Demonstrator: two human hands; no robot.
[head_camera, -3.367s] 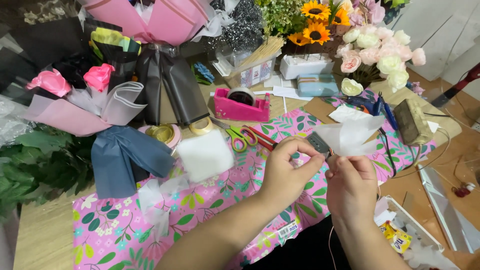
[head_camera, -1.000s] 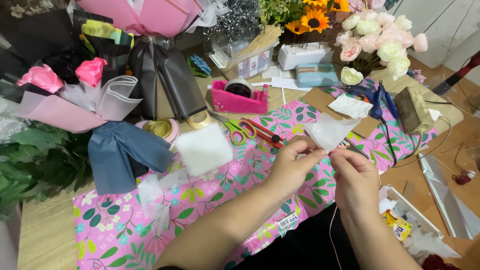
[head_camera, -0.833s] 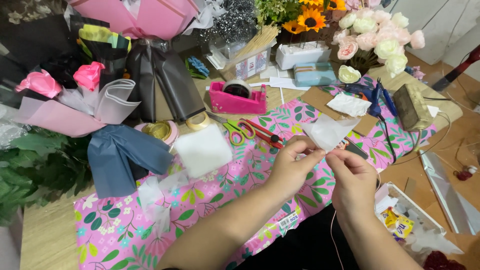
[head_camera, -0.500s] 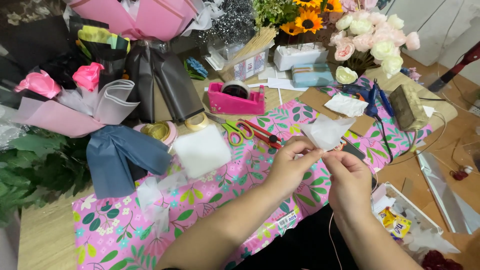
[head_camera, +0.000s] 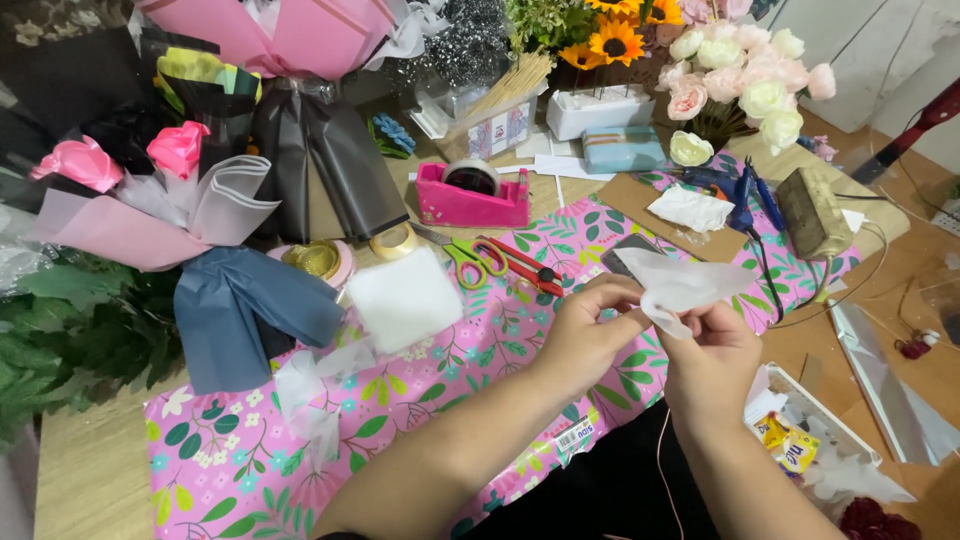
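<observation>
Head view. The left hand (head_camera: 585, 335) and right hand (head_camera: 712, 352) meet at centre frame, both pinched shut on a thin, translucent white tissue piece (head_camera: 678, 283). The tissue is crumpled into a soft fan that flares toward 2 o'clock; its gathered base is hidden between the fingertips, so the exact fold cannot be made out. Both forearms are cut off by the lower edge.

Beneath the hands lies glossy pink floral wrapping paper (head_camera: 250, 460) over a wooden table (head_camera: 80, 480). At 9 o'clock from the hands sits a flat stack of white tissue squares (head_camera: 403, 297), soft-edged. At 11 o'clock lie scissors (head_camera: 470, 258) with yellow-green handles, just beside a red-handled cutter (head_camera: 525, 268), partly overlapped. Farther at 11 o'clock stands a pink plastic tape dispenser (head_camera: 470, 195). A folded matte blue-grey paper (head_camera: 250, 310) lies well to 9 o'clock. At 1 o'clock, a blue glue gun (head_camera: 745, 200) is partly obscured by its cord. A bouquet of cream and pink roses (head_camera: 745, 75) is cut off at the top edge. At 4 o'clock, a clear tray (head_camera: 830, 430) holds scraps too jumbled to identify.
</observation>
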